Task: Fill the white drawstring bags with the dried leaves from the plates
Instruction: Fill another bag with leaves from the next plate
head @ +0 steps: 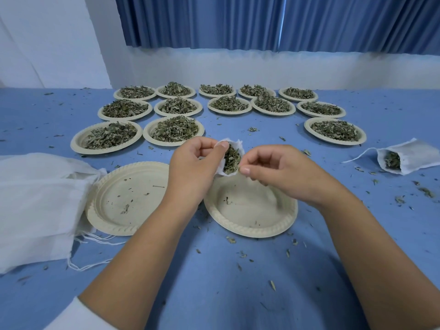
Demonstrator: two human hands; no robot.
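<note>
My left hand [195,163] grips a small white drawstring bag [229,158] by its rim, its mouth open toward me and dried leaves showing inside. My right hand [269,170] hovers just right of the bag's mouth with fingers curled, thumb and fingertips pinched together; what they pinch is too small to tell. Both hands are above a nearly bare cream plate [252,220]. A second bare plate [123,198] lies to its left. Several plates heaped with dried leaves [175,129] stand in rows farther back.
A pile of flat white bags [35,201] with loose strings lies at the left. One filled bag [404,158] lies on its side at the right, mouth open. Leaf crumbs are scattered over the blue tablecloth [228,282]. A wall and blue curtain [262,22] stand behind.
</note>
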